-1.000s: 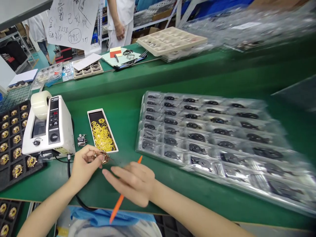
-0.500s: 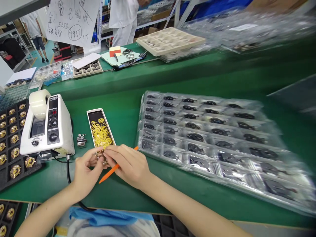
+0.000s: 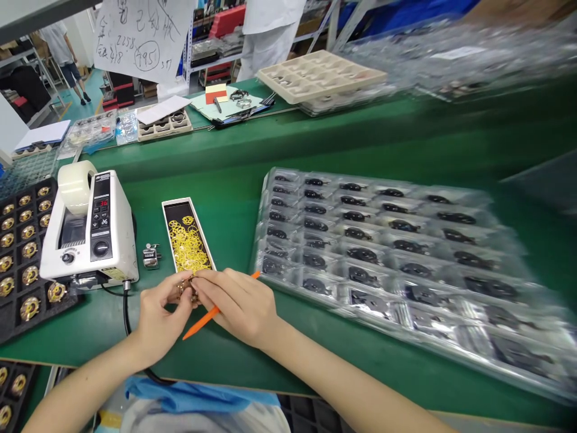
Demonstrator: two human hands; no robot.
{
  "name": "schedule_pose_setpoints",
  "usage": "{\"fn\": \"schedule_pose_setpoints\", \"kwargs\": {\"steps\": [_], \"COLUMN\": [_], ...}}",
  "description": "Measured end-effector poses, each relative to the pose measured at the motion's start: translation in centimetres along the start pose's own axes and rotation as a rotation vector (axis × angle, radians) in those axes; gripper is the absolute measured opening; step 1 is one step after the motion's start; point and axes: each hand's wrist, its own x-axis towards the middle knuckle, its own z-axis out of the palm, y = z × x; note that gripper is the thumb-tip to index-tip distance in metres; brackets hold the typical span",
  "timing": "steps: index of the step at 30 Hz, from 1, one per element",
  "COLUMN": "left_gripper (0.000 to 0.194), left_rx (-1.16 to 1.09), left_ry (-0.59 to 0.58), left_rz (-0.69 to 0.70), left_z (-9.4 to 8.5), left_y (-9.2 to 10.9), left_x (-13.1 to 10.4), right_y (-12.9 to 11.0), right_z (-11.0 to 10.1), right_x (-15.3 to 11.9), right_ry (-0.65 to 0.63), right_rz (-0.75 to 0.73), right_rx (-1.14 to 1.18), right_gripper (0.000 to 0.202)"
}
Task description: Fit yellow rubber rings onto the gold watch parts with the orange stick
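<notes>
My left hand is closed, with thumb and fingers pinching a small round gold-coloured metal part. My right hand is closed too; an orange pointed stick runs through its grip, the tip down to the left. Its fingertips press against the metal part from the right, and they hide much of it. Just beyond both hands lies a narrow white-rimmed box of thin yellow rings.
To the left stand a white tape dispenser, a metal tally counter and a black tray of gold round parts. Stacked clear plastic trays with black pieces fill the right. A beige compartment tray rests on the back ledge.
The view has shifted slightly, so most things sit a little further right. Both hands keep their hold on the metal part, with only slight finger movement.
</notes>
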Motion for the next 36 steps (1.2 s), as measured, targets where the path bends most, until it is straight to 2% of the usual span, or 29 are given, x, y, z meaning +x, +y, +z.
{"fn": "schedule_pose_setpoints", "kwargs": {"steps": [6,11,14,16,18,20,22,24,30,36], "left_gripper": [0.021,0.019,0.024,0.029,0.032,0.033,0.035,0.037,0.034,0.025], "left_rx": [-0.065,-0.181,-0.308,-0.361,-0.391,-0.405,-0.417,-0.426,-0.375,-0.263], "left_ry": [-0.005,-0.045,-0.031,-0.027,-0.046,-0.078,-0.113,-0.136,-0.155,-0.141], "left_rz": [-0.061,-0.217,-0.321,-0.366,-0.399,-0.424,-0.448,-0.454,-0.383,-0.322], "left_z": [0.1,0.0,-0.2,-0.3,-0.6,-0.8,-1.0,-1.1,-1.0,-1.0], "left_y": [0.2,0.2,0.2,0.4,0.6,0.9,1.0,1.1,1.3,1.3], "left_x": [0.1,0.7,1.4,1.9,2.2,2.3,2.3,2.3,2.2,2.1], "right_y": [-0.4,-0.4,-0.1,0.3,0.8,1.2,1.4,1.4,0.9,0.3], "right_z": [0.4,0.8,0.4,-0.1,-0.6,-0.9,-1.1,-1.2,-1.4,-0.9], "right_x": [-0.3,-0.4,-0.1,0.3,0.7,1.0,1.3,1.5,1.4,1.1], "right_ry": [0.007,-0.032,-0.077,-0.115,-0.216,-0.370,-0.501,-0.550,-0.547,-0.567], "right_rz": [0.074,0.145,0.301,0.441,0.574,0.650,0.654,0.628,0.579,0.675], "right_rx": [-0.002,0.027,0.217,0.389,0.550,0.703,0.841,0.908,0.868,0.934], "right_gripper": [0.012,0.009,0.002,0.005,0.010,0.016,0.017,0.017,0.023,0.042]}}
